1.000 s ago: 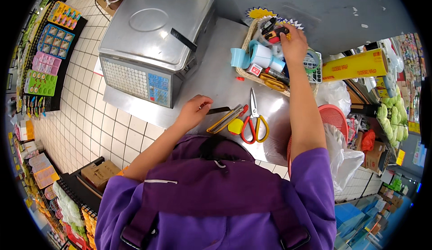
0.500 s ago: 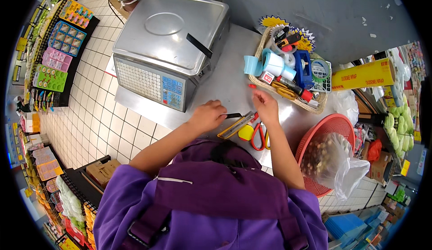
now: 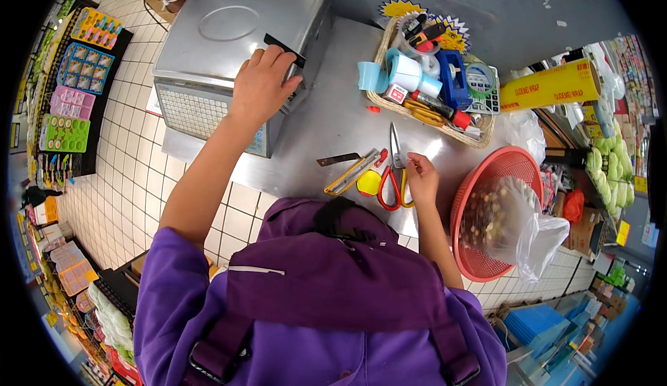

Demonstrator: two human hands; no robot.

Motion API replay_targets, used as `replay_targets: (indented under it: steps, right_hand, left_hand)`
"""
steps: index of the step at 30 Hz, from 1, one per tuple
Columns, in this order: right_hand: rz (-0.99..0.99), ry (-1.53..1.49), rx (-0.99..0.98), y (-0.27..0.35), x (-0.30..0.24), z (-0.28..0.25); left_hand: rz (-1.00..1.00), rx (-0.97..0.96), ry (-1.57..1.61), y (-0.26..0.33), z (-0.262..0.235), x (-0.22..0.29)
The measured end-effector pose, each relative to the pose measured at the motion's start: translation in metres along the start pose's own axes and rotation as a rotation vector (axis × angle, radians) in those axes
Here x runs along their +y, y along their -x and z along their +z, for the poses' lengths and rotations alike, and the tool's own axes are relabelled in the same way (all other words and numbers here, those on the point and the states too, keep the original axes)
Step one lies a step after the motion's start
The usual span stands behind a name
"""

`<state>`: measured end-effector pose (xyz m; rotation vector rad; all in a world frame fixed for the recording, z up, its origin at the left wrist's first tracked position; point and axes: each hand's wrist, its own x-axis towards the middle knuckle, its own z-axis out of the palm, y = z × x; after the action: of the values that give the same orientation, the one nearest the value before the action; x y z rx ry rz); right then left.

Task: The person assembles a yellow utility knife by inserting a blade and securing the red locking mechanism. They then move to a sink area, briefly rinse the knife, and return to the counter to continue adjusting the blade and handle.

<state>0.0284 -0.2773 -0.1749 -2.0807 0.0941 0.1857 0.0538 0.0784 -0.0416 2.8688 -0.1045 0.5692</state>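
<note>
on the scale (image 3: 233, 28), a slim, flat black strip (image 3: 273, 39) lies at the left hand (image 3: 261, 86), whose grip i cannot tell.

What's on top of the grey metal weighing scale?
The grey metal scale bears a flat black strip, partly covered by the left hand; the surface beneath that hand is hidden.

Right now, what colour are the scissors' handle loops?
Scissors: one red loop, one yellow loop; best seen in the head view.

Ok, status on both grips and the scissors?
Left grip at black strip on scale. Right grip beside scissors on counter. Yellow disc close on their left.
</note>
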Motion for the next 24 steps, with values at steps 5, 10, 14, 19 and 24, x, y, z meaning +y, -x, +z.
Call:
replay_targets:
  steps: [5, 10, 14, 19, 24]
  right_hand:
    - [-0.251, 0.265, -0.059, 0.015, -0.024, 0.007]
    - [-0.604, 0.188, -0.196, 0.004, -0.063, 0.035]
    - [-0.428, -0.136, -0.275, -0.028, -0.122, 0.072]
    - [0.107, -0.524, -0.481, -0.065, -0.201, 0.122]
    - [0.139, -0.502, -0.413, -0.082, -0.210, 0.148]
  left_hand:
    - [0.018, 0.027, 0.002, 0.000, 0.001, 0.003]
    - [0.073, 0.164, 0.163, 0.011, -0.005, 0.019]
    - [0.056, 0.083, 0.413, 0.062, 0.011, 0.045]
    - [-0.029, -0.355, 0.520, 0.135, 0.062, 0.079]
    - [0.007, -0.665, 0.305, 0.148, 0.083, 0.105]
